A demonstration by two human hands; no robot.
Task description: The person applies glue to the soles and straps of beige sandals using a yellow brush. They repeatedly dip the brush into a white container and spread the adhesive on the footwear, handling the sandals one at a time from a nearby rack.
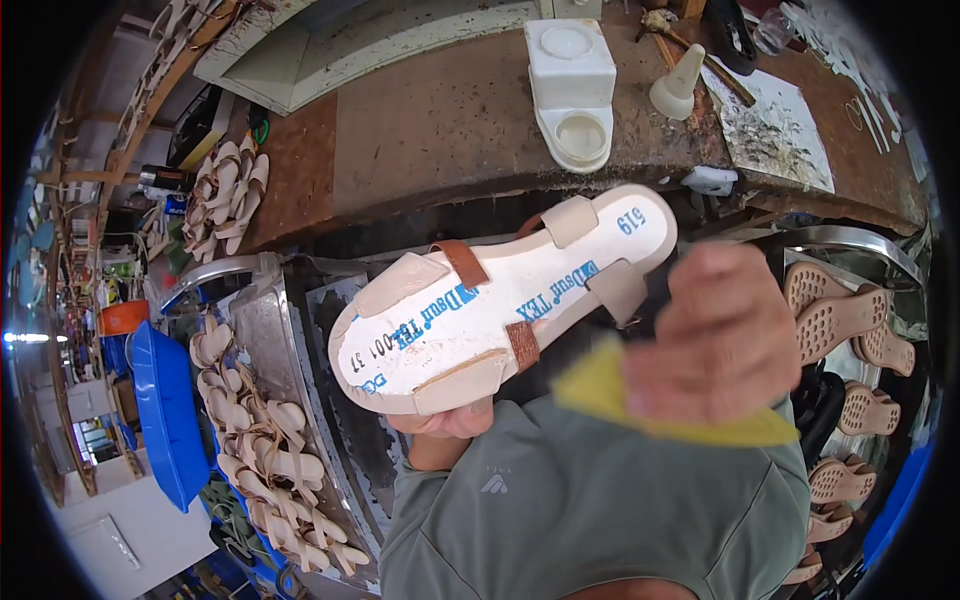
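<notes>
My left hand (455, 417) grips a sandal upper (500, 300) from below, near its wide toe end, with most of the fingers hidden beneath it. Its pale, printed underside faces up, and beige and brown straps are folded over the edges. My right hand (715, 335), smeared by motion, is closed on a thin yellow sheet (590, 390) beside the narrow heel end. Whether the sheet is cloth or paper, I cannot tell.
Ahead, a stained workbench (430, 130) carries a white plastic dispenser (570, 85), a pale cone-shaped bottle (680, 85) and a hammer (690, 45). Many strapped sandal uppers (265, 450) fill a rack on the left. Beige perforated soles (835, 310) hang along the right.
</notes>
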